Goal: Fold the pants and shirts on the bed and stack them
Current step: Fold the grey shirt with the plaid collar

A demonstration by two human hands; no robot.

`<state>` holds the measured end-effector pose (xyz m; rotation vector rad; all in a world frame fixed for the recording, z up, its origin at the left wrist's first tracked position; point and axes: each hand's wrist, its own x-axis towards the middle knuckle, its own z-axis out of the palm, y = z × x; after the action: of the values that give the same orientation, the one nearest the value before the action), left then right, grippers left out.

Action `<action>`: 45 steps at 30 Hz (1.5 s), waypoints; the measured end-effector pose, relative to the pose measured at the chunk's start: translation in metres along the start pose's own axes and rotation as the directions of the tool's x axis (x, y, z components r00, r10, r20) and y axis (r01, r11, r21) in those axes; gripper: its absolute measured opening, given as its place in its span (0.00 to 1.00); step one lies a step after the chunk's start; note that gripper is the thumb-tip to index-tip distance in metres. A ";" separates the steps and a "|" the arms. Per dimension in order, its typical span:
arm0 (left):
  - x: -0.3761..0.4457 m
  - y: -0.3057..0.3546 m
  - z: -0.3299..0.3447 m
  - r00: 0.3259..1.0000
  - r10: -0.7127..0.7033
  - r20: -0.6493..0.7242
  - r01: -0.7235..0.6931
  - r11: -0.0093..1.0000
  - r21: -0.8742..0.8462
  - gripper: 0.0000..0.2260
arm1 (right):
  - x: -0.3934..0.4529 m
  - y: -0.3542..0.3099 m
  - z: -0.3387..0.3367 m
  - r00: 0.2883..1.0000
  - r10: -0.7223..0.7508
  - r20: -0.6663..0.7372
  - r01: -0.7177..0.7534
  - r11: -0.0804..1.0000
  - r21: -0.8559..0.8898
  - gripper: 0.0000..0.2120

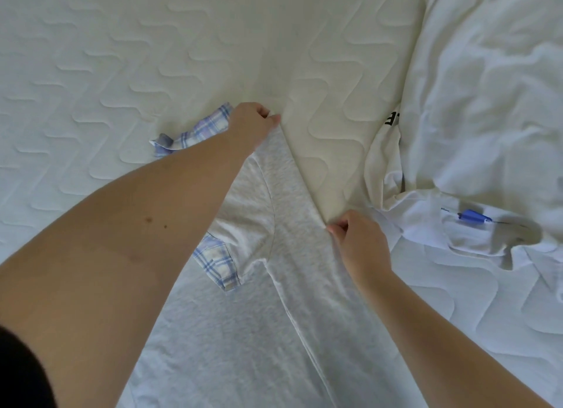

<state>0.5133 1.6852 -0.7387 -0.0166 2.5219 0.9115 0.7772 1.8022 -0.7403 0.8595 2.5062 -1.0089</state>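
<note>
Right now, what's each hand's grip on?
Left hand: pinching the far end of the grey garment's edge.
Right hand: pinching the same edge, nearer.

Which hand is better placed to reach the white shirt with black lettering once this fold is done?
Right hand: it grips the grey shirt edge right beside the white shirt. The left hand is farther off.

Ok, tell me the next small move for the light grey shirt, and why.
Probably carry the pinched edge across to the left and lay it flat. The left hand and right hand both pinch the light grey shirt's right edge, already lifted into a fold line, with the blue plaid garment partly under it.
</note>
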 end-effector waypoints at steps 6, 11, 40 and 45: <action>0.001 0.013 -0.033 0.929 -0.144 0.342 -0.095 0.799 0.594 0.37 | -0.018 -0.002 0.007 0.993 -0.096 0.069 0.110 0.961 -0.254 0.22; -0.001 0.001 -0.037 0.884 -0.160 0.440 -0.054 0.899 0.435 0.37 | -0.016 -0.001 0.002 0.994 -0.057 0.093 0.083 0.948 -0.307 0.17; -0.273 -0.086 0.063 0.986 0.065 -0.154 -0.033 0.980 0.198 0.22 | -0.130 0.086 0.014 0.989 -0.068 -0.131 0.030 0.962 -0.270 0.15; -0.324 -0.122 0.088 0.979 -0.173 0.105 0.186 0.973 -0.134 0.18 | -0.179 0.123 0.013 0.990 -0.015 -0.139 -0.007 0.987 -0.161 0.12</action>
<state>0.8598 1.5986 -0.7355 -0.2388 2.3211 0.9930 0.9938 1.7891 -0.7284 0.9043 2.6630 -0.7580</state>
